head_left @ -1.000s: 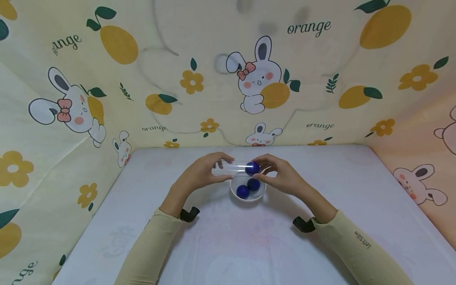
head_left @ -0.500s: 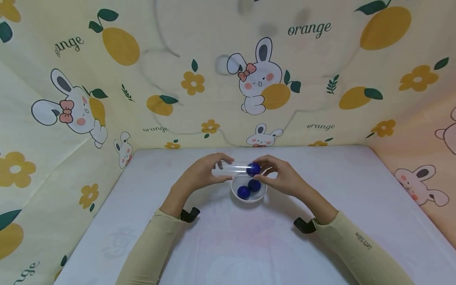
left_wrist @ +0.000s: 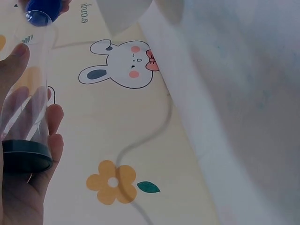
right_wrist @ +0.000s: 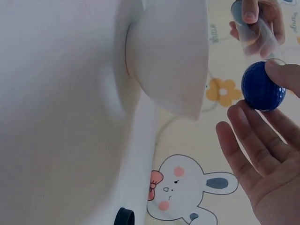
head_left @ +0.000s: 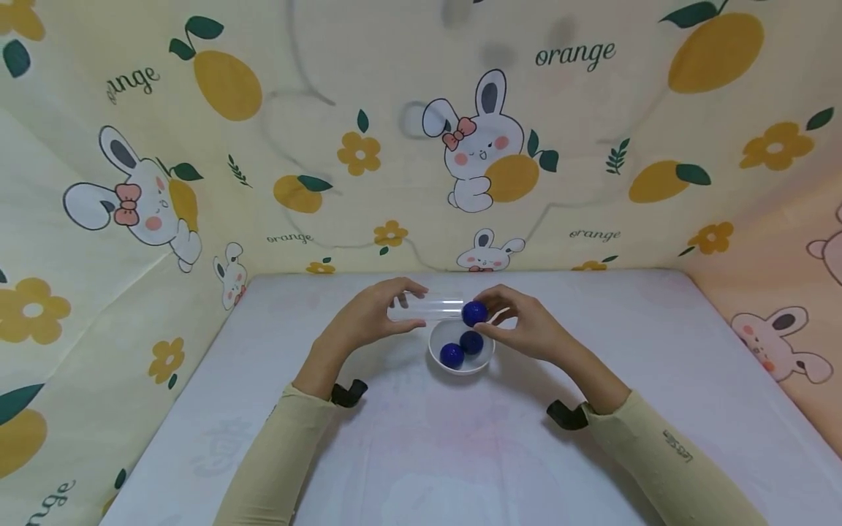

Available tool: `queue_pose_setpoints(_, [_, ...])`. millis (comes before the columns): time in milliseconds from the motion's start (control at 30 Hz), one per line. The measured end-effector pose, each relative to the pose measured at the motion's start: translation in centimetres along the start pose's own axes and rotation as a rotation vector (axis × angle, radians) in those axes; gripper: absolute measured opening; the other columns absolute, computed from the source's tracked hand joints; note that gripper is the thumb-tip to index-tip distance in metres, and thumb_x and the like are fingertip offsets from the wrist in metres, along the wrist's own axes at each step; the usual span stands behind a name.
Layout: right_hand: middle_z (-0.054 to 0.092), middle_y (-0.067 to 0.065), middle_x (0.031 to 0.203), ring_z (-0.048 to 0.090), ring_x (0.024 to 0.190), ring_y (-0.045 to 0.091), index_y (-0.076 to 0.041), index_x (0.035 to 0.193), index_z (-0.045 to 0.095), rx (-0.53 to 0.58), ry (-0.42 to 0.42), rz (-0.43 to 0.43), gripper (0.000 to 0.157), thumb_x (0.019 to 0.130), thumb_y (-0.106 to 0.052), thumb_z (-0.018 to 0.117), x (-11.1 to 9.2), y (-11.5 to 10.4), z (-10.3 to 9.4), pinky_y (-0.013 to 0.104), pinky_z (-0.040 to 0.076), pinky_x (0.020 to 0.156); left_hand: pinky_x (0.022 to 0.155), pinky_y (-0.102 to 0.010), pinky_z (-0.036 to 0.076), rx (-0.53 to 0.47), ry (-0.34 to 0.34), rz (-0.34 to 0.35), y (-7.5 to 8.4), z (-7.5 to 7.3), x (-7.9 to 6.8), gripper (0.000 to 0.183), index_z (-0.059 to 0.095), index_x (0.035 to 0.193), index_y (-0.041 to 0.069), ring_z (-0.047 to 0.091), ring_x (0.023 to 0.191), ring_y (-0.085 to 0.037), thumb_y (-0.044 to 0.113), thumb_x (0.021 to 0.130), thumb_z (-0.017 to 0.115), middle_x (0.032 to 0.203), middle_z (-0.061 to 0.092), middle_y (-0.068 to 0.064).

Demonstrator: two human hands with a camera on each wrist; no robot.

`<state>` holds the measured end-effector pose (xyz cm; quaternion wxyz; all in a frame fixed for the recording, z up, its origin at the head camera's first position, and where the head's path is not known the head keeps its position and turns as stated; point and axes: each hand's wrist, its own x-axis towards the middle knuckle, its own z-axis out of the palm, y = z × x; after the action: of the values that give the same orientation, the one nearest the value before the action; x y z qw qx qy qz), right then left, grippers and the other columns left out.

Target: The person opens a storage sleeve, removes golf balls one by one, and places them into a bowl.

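Observation:
My left hand grips a clear tube that lies level in the air. A dark cap closes its left end, seen in the left wrist view. At the tube's right mouth, my right hand pinches a blue golf ball between thumb and fingers; its dimples show in the right wrist view. The ball seems just outside the mouth, touching or very near the rim. Below stands a white bowl with two more blue golf balls, one nearer and one farther.
White cloth covers the table. A patterned curtain with rabbits and oranges rises behind it and along both sides. Black camera mounts stick out at both wrists, above the tabletop.
The golf ball has come from inside the tube's right end out to its mouth, drawn slightly right by my right hand. The tube has shifted slightly left and up. Both bowl balls stay put.

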<state>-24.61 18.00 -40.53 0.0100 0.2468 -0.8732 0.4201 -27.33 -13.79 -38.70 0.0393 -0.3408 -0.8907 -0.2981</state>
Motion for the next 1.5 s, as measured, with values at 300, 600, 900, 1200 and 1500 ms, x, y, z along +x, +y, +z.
queue_pose_setpoints(300, [0.073,0.0,0.12,0.068,0.11,0.021,-0.012,0.134,0.066,-0.015,-0.042,0.011,0.045,0.095,-0.024,0.086,-0.3,0.6,-0.2,0.047,0.059,0.099,0.092,-0.042,0.062,0.014,0.009,0.022,0.3,0.0,0.1,0.054,0.066,0.138,0.019,0.066,0.106,-0.017,0.032,0.091,0.089,0.129,0.074,0.0])
queue_pose_setpoints(600, [0.073,-0.002,0.117,0.068,0.108,0.018,-0.013,0.132,0.066,-0.031,-0.092,-0.028,0.044,0.095,-0.024,0.086,-1.0,1.5,0.4,0.044,0.06,0.096,0.092,-0.039,0.062,0.018,-0.012,0.011,0.6,0.2,0.0,0.055,0.066,0.14,0.017,0.066,0.106,-0.016,0.035,0.092,0.088,0.129,0.073,0.002])
queue_pose_setpoints(900, [0.073,-0.001,0.12,0.067,0.11,0.019,-0.01,0.131,0.068,-0.085,-0.115,-0.07,0.044,0.093,-0.018,0.087,-1.4,1.3,0.4,0.044,0.059,0.097,0.089,-0.036,0.061,0.059,-0.009,0.015,0.3,-0.1,-0.3,0.056,0.065,0.14,0.019,0.067,0.105,-0.016,0.036,0.092,0.088,0.13,0.074,0.0])
queue_pose_setpoints(1200, [0.074,0.004,0.123,0.067,0.112,0.027,-0.007,0.131,0.068,-0.131,-0.147,-0.09,0.044,0.092,-0.015,0.087,-1.9,1.3,0.3,0.055,0.056,0.099,0.089,-0.041,0.062,0.081,-0.005,0.009,-0.2,0.0,-0.9,0.056,0.065,0.14,0.02,0.068,0.103,-0.016,0.035,0.092,0.089,0.128,0.074,0.002])
queue_pose_setpoints(1500, [0.074,0.005,0.122,0.067,0.112,0.03,-0.006,0.129,0.069,-0.153,-0.148,-0.127,0.04,0.094,-0.015,0.085,-2.0,1.5,0.2,0.055,0.056,0.099,0.091,-0.048,0.062,0.079,-0.015,0.004,-0.3,0.1,-1.0,0.057,0.064,0.141,0.019,0.068,0.104,-0.017,0.039,0.093,0.087,0.128,0.074,0.002])
